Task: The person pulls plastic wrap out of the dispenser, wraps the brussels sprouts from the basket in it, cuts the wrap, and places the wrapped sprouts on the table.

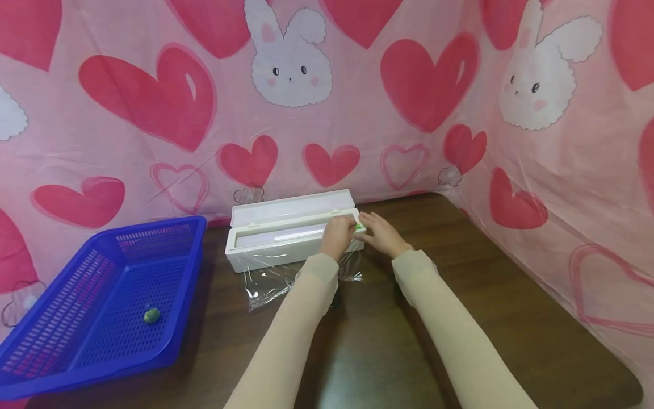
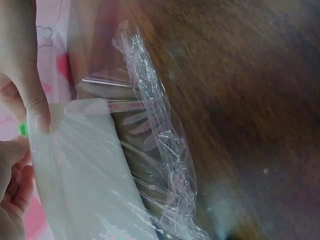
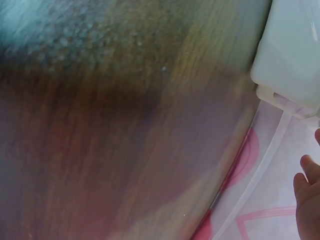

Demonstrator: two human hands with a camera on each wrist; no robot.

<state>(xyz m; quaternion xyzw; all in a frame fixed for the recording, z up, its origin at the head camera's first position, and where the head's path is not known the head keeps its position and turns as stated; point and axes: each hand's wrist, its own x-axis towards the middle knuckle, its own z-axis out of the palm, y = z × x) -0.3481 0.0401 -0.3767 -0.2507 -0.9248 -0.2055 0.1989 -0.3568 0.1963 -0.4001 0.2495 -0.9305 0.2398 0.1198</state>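
A long white cling film dispenser box (image 1: 278, 257) stands at the back of the table with its lid (image 1: 296, 207) raised. Clear cling film (image 1: 271, 284) hangs over its front onto the table, crumpled along the loose edge. My left hand (image 1: 337, 237), fingers curled, is at the box's right end and pinches the small green slider (image 1: 360, 226). Beside it my right hand (image 1: 384, 234) reaches over that end with fingers extended. Its thumb (image 2: 39, 112) rests on the film-covered front in the left wrist view. Only a few right fingers (image 3: 310, 172) show in the right wrist view.
A blue plastic basket (image 1: 176, 318) stands on the left, holding a small round green item (image 1: 151, 316). The brown wooden table (image 1: 490, 318) extends to the right. Pink cloth (image 1: 357, 102) with hearts and rabbits hangs behind and along the right side.
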